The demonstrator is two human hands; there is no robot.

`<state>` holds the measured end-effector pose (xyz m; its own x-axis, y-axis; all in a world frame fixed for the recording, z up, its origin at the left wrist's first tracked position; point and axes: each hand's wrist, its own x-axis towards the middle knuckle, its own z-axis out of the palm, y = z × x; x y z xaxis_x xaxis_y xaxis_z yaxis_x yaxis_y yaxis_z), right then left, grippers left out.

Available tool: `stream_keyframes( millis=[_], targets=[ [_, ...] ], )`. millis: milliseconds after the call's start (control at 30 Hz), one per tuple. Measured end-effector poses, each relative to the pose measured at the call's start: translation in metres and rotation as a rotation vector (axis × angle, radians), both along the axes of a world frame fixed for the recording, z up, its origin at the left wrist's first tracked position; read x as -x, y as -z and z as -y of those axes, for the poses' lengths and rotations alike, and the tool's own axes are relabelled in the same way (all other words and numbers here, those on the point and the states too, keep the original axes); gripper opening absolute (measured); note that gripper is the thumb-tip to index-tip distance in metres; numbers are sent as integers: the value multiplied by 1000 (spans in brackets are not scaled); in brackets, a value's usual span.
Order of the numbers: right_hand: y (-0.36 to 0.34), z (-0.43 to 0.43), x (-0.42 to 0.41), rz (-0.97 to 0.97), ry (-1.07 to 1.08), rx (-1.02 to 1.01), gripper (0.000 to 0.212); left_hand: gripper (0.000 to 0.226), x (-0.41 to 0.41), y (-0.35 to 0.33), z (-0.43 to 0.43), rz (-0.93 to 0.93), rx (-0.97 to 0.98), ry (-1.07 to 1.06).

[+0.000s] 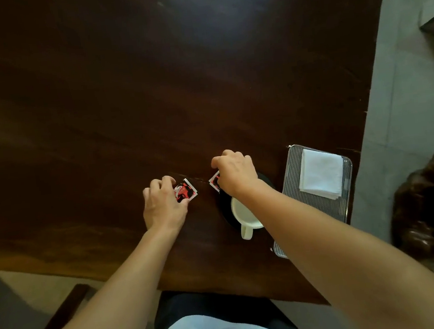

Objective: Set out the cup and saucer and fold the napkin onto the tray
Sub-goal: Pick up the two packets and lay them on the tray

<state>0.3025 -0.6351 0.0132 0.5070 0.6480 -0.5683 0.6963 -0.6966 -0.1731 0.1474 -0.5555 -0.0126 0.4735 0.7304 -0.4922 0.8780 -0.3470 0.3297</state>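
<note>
The right forearm crosses just above the cup, which sits on the dark saucer beside the tray bearing the folded napkin, so a dropped or drawn-back wrist could well tip the cup or shove it off centre. Both arms reach forward, palms down, over the table. The left hand pinches a red packet, and the right hand pinches a second packet at the saucer's far edge.
</note>
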Motion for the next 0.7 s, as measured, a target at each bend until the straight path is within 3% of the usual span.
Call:
stream_keyframes(
  millis=[500, 700],
  targets=[
    [10, -14, -10, -32, 77, 20, 30, 30, -5, 3, -3, -28, 74, -68],
    [7, -21, -22, -214, 353, -3, 16, 26, -11, -2, -7, 96, 294, -251]
  ],
)
